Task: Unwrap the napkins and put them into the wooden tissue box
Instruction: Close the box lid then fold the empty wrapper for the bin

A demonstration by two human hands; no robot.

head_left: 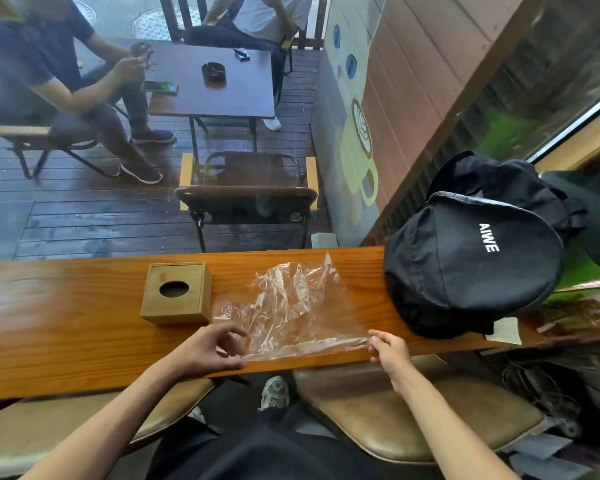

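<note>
A small wooden tissue box (pixel 176 293) with an oval hole in its top stands on the long wooden counter (pixel 66 323). Its hole looks dark; no napkins show. To its right lies a crumpled sheet of clear plastic wrap (pixel 291 306), spread flat on the counter. My right hand (pixel 388 351) pinches the wrap's near right corner. My left hand (pixel 212 348) hovers at the wrap's near left edge, fingers curled and apart, just in front of the box; whether it touches the wrap is unclear.
A black backpack (pixel 471 261) sits on the counter to the right, with a white paper (pixel 504 330) beside it. Two padded stools (pixel 413 407) stand below the counter. Beyond the glass, people sit at a dark table (pixel 219 84) on a deck.
</note>
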